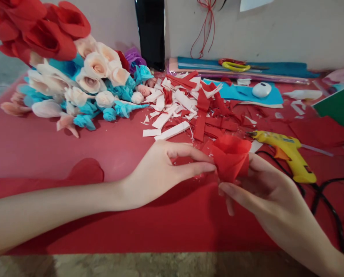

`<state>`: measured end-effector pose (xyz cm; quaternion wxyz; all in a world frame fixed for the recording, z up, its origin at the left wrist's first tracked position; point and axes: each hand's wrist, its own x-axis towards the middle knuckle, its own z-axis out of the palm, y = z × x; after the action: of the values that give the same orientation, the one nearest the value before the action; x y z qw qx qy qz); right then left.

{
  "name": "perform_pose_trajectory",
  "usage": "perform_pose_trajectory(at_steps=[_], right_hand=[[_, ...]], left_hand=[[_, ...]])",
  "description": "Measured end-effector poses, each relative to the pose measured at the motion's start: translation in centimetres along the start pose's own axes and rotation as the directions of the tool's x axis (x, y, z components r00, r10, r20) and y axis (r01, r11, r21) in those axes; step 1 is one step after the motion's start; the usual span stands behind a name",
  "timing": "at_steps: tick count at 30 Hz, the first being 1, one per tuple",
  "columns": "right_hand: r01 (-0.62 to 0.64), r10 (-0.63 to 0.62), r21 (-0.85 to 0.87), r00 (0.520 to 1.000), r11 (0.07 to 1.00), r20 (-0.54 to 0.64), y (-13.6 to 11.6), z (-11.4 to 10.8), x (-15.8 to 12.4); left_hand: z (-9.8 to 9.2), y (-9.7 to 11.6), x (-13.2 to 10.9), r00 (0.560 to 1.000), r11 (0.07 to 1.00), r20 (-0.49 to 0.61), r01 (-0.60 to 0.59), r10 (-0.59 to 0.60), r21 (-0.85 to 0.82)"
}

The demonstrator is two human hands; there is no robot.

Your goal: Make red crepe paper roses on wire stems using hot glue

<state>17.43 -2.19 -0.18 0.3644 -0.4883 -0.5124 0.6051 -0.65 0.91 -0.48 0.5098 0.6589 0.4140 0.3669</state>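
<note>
While the person is leaning over the desk (30, 142), both hands are meeting above a red sheet (149, 227) that is lying across its near side. The right hand (264, 188) is coming in from the lower right and is curling around the base of a red paper flower (231, 156), with the thumb and fingers closing on the gathered paper so that the bloom is standing up out of the grip. The left hand (160, 169) is reaching in from the left with its thumb and forefinger stretched out and pinched together on the flower's left edge, while the other fingers are tucking under the palm. The flower is being held just above the sheet, right of centre.

Just beyond it a yellow glue gun (290, 154) is lying on its side, nozzle pointing left, with a black cable (329, 204) looping away past the right wrist. Any lettering on the gun is too small to read. Behind the hands, white and red scraps (186, 104) are lying in a loose heap. A bunch of paper flowers (82, 84) in red, cream and turquoise is resting at the far left. Against the wall, scissors (235, 65) with yellow and red handles are lying on a blue sheet (287, 69).
</note>
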Motion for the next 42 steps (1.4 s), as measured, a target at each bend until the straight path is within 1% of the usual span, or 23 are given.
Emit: perform_pose_trajectory(at_steps=[4,7,9,10,12,14,15,16,17,20,22,24,26,27,28,29,30,32,33,34,36,39,42], right_hand=[[0.026,-0.027,-0.037,0.999,0.999,-0.029,0.0,0.0,-0.1],[0.050,-0.052,-0.063,0.998,0.997,-0.038,0.1,-0.2,0.0],[0.052,-0.053,-0.048,0.998,0.998,-0.023,0.2,-0.4,0.0],[0.046,-0.046,-0.035,0.999,0.998,-0.016,0.3,-0.5,0.0],[0.022,-0.022,-0.009,1.000,1.000,-0.006,0.4,-0.8,0.0],[0.004,-0.004,0.001,1.000,1.000,-0.014,0.5,-1.0,0.0],[0.003,-0.003,0.003,1.000,1.000,-0.023,0.5,-1.1,0.1],[0.000,0.000,0.006,1.000,1.000,-0.031,0.5,-1.2,0.1],[0.008,-0.007,0.012,0.999,1.000,-0.034,0.5,-1.2,0.2],[0.012,-0.012,0.029,1.000,0.999,-0.029,0.4,-1.2,0.3],[0.009,-0.009,0.018,1.000,1.000,-0.029,0.4,-1.2,0.2],[0.005,-0.005,-0.004,0.999,1.000,-0.040,0.5,-1.2,0.1],[0.003,-0.004,-0.028,0.999,1.000,-0.047,0.6,-1.2,0.0],[-0.002,-0.001,-0.041,0.998,0.999,-0.055,0.6,-1.1,-0.1],[-0.004,0.000,-0.058,0.998,0.998,-0.067,0.5,-1.1,-0.1],[-0.004,-0.002,-0.078,0.997,0.997,-0.080,0.5,-1.0,-0.1],[-0.006,-0.003,-0.099,0.996,0.995,-0.094,0.4,-1.0,-0.1],[-0.002,-0.015,-0.139,0.992,0.990,-0.123,0.2,-0.9,-0.2],[0.002,-0.022,-0.158,0.992,0.988,-0.126,0.2,-0.8,-0.2],[0.011,-0.032,-0.170,0.992,0.985,-0.122,0.1,-0.8,-0.2],[0.032,-0.047,-0.175,0.995,0.984,-0.086,0.0,-0.8,-0.2],[0.044,-0.042,-0.128,0.999,0.991,0.015,0.0,-0.8,-0.1],[0.024,-0.020,-0.093,0.999,0.995,0.041,-0.1,-0.7,0.0]], left_hand=[[-0.3,0.2,-0.2,0.995,0.995,0.009,-0.098,0.098,0.017],[-0.7,0.2,-0.4,0.988,0.987,0.012,-0.156,0.156,-0.024],[-0.8,0.1,-0.6,0.978,0.976,-0.003,-0.209,0.209,-0.063],[-0.8,0.1,-0.7,0.973,0.968,0.010,-0.227,0.229,-0.103],[-0.8,0.1,-0.7,0.971,0.957,0.100,-0.193,0.218,-0.218],[-0.6,0.1,-0.7,0.970,0.951,0.188,-0.096,0.156,-0.293],[-0.6,0.0,-0.6,0.973,0.953,0.197,-0.055,0.117,-0.297],[-0.6,0.0,-0.4,0.981,0.959,0.175,-0.027,0.080,-0.282],[-0.6,-0.2,-0.1,0.991,0.968,0.129,-0.008,0.041,-0.251],[-1.0,-0.9,0.9,0.999,0.996,0.017,0.040,-0.039,-0.079],[-1.4,-1.6,1.7,1.000,0.997,-0.008,0.031,-0.030,0.070],[-1.7,-2.3,2.3,0.999,0.990,-0.022,-0.033,0.036,0.138],[-1.8,-2.6,2.6,0.991,0.970,0.006,-0.130,0.132,0.205],[-1.8,-2.6,2.5,0.986,0.956,0.045,-0.167,0.161,0.240],[-1.7,-2.5,2.5,0.984,0.948,0.092,-0.173,0.154,0.268],[-1.6,-2.4,2.3,0.985,0.951,0.131,-0.143,0.111,0.275],[-1.5,-2.2,2.2,0.987,0.966,0.155,-0.081,0.043,0.246],[-1.1,-1.9,1.8,0.983,0.993,0.161,0.072,-0.086,0.094],[-1.0,-1.8,1.7,0.981,0.993,0.153,0.119,-0.119,0.008],[-0.8,-1.7,1.5,0.980,0.989,0.155,0.135,-0.125,-0.059],[-0.5,-1.5,1.2,0.979,0.989,0.191,0.098,-0.075,-0.114],[-0.3,-1.1,0.7,0.971,0.991,0.238,0.036,-0.005,-0.125],[-0.3,-0.8,0.3,0.981,0.986,0.191,0.014,0.018,-0.168]])
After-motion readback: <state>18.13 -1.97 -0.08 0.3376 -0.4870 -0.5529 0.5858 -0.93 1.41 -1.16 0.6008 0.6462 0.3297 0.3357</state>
